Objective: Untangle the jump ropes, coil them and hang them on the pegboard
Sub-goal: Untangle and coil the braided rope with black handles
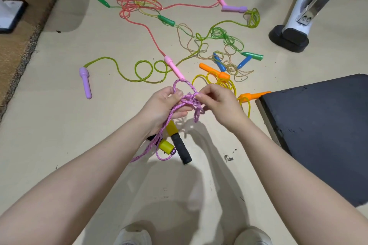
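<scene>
You hold a pink braided jump rope [185,101] in both hands above a pale floor [79,125], the hands close together and almost touching at the knot. Your left hand [165,107] curls its fingers round several strands, thumb laid across them. Your right hand [217,103] pinches the tangle between thumb and fingertips. One loop of the rope stands up just beyond your knuckles; more loops hang below your left wrist.

Under your left hand hang the rope's yellow-and-black handles [177,141], one foam grip pointing down and away from your wrist.

Beyond your hands the floor is strewn with other ropes. A pink handle [173,66] lies just past the raised loop, its red cord running away to a red and yellow tangle [139,3]. A yellow-green cord curls out past your left hand to a purple handle [86,82]. Past your right hand sit two orange handles [214,71] on a yellow cord, with blue handles [231,62] and green ropes [225,38] farther off.

A dark block [318,125] lies beside your right forearm. Your two white shoes [133,235] show between your elbows.
</scene>
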Action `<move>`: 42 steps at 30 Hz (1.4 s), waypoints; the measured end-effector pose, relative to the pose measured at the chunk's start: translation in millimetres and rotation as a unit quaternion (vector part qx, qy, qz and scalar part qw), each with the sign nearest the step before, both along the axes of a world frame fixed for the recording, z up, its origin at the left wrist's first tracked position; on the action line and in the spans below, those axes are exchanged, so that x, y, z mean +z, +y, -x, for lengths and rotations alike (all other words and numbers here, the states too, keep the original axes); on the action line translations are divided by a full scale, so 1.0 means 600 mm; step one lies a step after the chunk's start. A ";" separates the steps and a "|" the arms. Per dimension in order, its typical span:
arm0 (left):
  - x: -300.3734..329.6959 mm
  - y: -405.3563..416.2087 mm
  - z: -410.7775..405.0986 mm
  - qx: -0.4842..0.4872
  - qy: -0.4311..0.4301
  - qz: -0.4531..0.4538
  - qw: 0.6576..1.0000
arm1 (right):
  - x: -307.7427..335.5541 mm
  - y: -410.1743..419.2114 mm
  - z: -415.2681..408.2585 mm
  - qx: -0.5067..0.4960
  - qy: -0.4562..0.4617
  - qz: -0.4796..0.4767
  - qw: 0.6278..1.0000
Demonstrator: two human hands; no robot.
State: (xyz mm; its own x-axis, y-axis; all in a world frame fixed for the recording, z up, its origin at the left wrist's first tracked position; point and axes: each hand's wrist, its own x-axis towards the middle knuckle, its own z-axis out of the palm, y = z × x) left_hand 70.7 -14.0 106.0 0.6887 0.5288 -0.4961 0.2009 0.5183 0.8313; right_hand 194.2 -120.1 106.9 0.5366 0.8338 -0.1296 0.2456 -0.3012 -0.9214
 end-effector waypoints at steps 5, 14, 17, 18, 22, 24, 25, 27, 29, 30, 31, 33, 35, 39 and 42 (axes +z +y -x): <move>-0.011 0.021 0.009 0.099 -0.040 0.062 0.992 | 0.007 -0.030 -0.034 -0.104 0.326 -0.021 0.939; -0.014 0.026 0.010 0.125 -0.082 0.193 0.970 | -0.010 -0.041 -0.046 -0.184 0.564 -0.203 0.779; -0.026 0.034 0.015 0.150 -0.061 0.189 0.968 | -0.018 -0.052 -0.055 -0.145 0.369 -0.064 0.916; -0.029 0.039 0.019 0.153 -0.060 0.185 0.969 | -0.019 -0.058 -0.057 -0.130 0.255 -0.003 0.958; -0.036 0.054 0.035 0.139 -0.031 0.121 0.982 | -0.026 -0.075 -0.056 -0.145 0.039 0.120 0.981; -0.043 0.059 0.043 0.116 0.009 0.079 0.990 | -0.031 -0.076 -0.060 -0.261 0.095 0.127 0.952; -0.048 0.063 0.048 0.112 0.033 0.060 0.991 | -0.030 -0.076 -0.063 -0.331 0.169 0.114 0.922; -0.055 0.071 0.059 0.120 0.081 0.022 0.989 | -0.025 -0.079 -0.073 -0.388 0.294 0.077 0.870; -0.057 0.076 0.071 0.148 0.128 -0.023 0.980 | -0.030 -0.094 -0.081 -0.375 0.302 0.089 0.872; -0.057 0.079 0.077 0.170 0.143 -0.041 0.974 | -0.034 -0.102 -0.082 -0.359 0.271 0.116 0.886; -0.060 0.083 0.083 0.200 0.150 -0.051 0.967 | -0.040 -0.109 -0.082 -0.336 0.229 0.150 0.901; -0.067 0.094 0.098 0.256 0.150 -0.051 0.954 | -0.057 -0.125 -0.084 -0.281 0.157 0.226 0.919; -0.076 0.108 0.115 0.300 0.131 -0.045 0.944 | -0.070 -0.142 -0.090 -0.197 0.046 0.339 0.919; -0.072 0.124 0.133 0.372 0.033 -0.012 0.927 | -0.097 -0.165 -0.096 -0.085 -0.160 0.500 0.847; -0.053 0.124 0.120 0.343 -0.014 0.010 0.939 | -0.109 -0.160 -0.078 -0.036 -0.218 0.566 0.794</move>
State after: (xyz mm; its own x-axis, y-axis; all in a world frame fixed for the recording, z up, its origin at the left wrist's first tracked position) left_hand -1.5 60.5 74.1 0.2012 0.8434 -0.4982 -0.2080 0.5338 0.8196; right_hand 240.8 -216.4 41.7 0.7778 0.2802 -0.5626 0.4115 -0.9036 0.1188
